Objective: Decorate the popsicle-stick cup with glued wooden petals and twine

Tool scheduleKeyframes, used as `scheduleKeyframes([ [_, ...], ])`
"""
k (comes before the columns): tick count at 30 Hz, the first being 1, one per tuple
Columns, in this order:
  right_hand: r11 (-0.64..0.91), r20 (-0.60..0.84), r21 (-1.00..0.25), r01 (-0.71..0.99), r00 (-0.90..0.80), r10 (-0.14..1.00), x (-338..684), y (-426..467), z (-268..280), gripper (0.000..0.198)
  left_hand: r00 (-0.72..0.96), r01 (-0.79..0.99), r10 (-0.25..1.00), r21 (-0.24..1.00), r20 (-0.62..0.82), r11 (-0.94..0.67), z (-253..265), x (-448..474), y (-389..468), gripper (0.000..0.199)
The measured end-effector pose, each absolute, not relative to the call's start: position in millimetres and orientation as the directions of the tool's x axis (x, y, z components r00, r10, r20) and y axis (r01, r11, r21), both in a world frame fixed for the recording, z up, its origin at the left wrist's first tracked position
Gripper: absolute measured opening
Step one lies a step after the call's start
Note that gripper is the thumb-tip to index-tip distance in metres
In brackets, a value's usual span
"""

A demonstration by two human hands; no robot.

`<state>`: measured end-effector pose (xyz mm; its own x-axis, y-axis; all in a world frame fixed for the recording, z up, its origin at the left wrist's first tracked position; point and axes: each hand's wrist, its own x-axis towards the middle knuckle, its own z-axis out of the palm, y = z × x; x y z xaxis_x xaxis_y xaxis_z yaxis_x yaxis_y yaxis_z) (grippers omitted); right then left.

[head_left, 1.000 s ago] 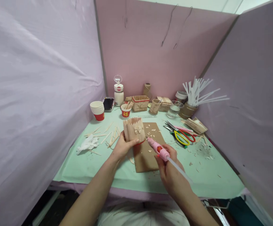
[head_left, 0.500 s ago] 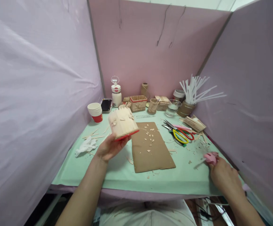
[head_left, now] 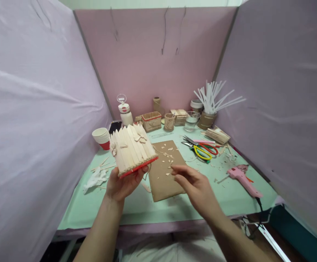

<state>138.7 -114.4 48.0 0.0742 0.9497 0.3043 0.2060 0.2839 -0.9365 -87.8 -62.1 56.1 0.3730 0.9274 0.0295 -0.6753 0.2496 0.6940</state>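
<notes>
In the head view, my left hand [head_left: 127,182] grips a small container made of pale pointed wooden sticks [head_left: 132,147] from beneath. It is tilted, with a red band and a braided cord round its base and small wooden petal-like chips on its side. My right hand [head_left: 193,182] hovers above the right side of a brown cardboard sheet [head_left: 161,185], thumb and fingers apart, nothing visible between them. Small wood chips [head_left: 170,161] are scattered on the cardboard. Off to the right, a pink hot glue gun [head_left: 241,178] lies on the table with its cord hanging over the edge.
Scissors with yellow handles [head_left: 203,153] and red-handled ones [head_left: 209,148] lie beyond the cardboard. Paper cups [head_left: 101,136], a white bottle [head_left: 126,115], a rectangular box [head_left: 151,122], a water bowl [head_left: 191,123] and a pot of white glue sticks [head_left: 207,120] line the back. Crumpled tissue [head_left: 95,179] lies left.
My right hand has let go of the glue gun and moved left over the cardboard. My left hand has turned the stick container, showing more of its side. The view has shifted right.
</notes>
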Motion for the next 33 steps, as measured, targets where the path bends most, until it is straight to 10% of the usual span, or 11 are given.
scheduleKeyframes([
  [5,0.327,0.276,-0.922,-0.207,0.240,0.931,100.7,-78.9,26.1,0.031,0.419,-0.694,0.907,0.657,0.038,0.293,45.9,-91.8,-68.7,0.099],
  [19,0.576,0.482,-0.779,-0.247,0.350,0.803,122.3,-97.8,74.4,0.006,0.319,-0.650,0.945,0.710,-0.066,0.269,25.3,-99.9,-72.3,0.089],
  [27,0.574,0.633,-0.741,0.348,0.074,0.771,113.0,-122.7,95.7,0.007,0.090,-0.590,0.996,0.805,-0.008,0.060,33.7,-72.9,-68.4,0.066],
  [33,0.622,0.699,-0.614,0.487,-0.030,0.714,79.9,-103.2,73.0,0.014,0.059,-0.563,0.998,0.826,-0.009,0.041,31.3,-51.2,-77.8,0.063],
])
